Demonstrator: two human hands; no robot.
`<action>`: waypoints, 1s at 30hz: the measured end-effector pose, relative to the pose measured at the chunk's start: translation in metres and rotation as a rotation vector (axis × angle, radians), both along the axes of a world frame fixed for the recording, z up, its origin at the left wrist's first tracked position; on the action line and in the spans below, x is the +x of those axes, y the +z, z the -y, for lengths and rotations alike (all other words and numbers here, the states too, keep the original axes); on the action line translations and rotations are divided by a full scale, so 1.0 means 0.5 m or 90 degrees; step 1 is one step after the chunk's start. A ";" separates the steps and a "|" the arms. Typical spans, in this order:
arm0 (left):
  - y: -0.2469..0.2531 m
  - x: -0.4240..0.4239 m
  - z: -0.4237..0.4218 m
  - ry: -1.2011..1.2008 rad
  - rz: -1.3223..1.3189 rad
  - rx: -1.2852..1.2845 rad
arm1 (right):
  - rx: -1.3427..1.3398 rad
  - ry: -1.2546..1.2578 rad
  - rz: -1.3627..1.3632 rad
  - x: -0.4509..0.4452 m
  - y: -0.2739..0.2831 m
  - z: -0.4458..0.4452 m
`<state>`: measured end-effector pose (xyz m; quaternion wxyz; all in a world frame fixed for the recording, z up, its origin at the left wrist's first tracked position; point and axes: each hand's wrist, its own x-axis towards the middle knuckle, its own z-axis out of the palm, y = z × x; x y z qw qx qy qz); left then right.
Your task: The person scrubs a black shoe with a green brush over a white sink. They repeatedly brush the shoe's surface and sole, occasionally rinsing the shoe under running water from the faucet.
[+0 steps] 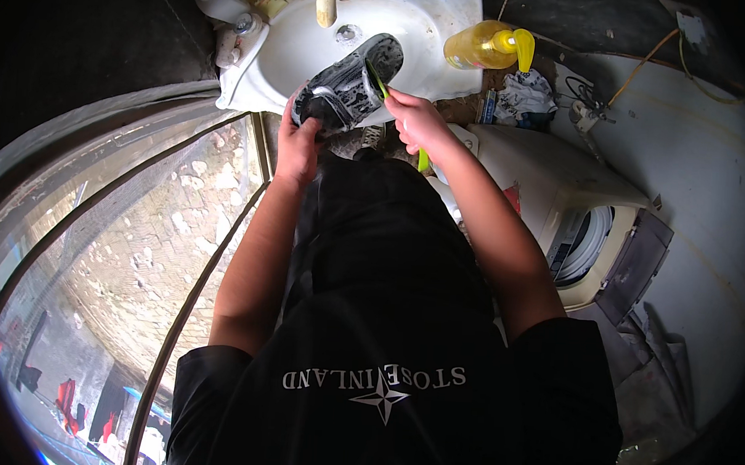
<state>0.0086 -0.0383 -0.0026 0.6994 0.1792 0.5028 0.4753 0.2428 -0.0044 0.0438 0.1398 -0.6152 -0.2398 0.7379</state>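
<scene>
A black slide sandal (349,83), streaked with white suds, is held tilted over the front of a white ceramic washbasin (281,51). My left hand (298,143) grips its near end, the thumb on top and the fingers partly hidden behind it. In my right hand (419,124) is a bright green brush (378,81); its handle sticks out below my fist. The brush head lies against the sandal near its strap, and its bristles are hidden from view. Some white foam clings to my right-hand fingers.
A tap (326,3) overhangs the basin. A yellow pump bottle (483,46) lies towards the right rim, and a white pump bottle (220,0) is at the left. A top-loading washing machine (540,172) with its lid raised stands right. A window (177,222) runs along my left.
</scene>
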 end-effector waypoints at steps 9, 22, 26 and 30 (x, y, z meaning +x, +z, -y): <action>0.005 -0.036 0.013 -0.016 0.121 -0.164 | 0.423 0.340 0.462 0.070 -0.042 0.056; -0.027 -0.117 0.067 -0.025 0.170 -0.189 | 0.279 0.515 0.600 0.094 -0.102 0.033; -0.046 -0.125 0.086 -0.003 0.176 -0.199 | 0.373 0.475 0.549 0.069 -0.086 0.103; -0.045 -0.113 0.079 0.025 0.170 -0.213 | 0.464 0.496 0.455 0.045 -0.068 0.143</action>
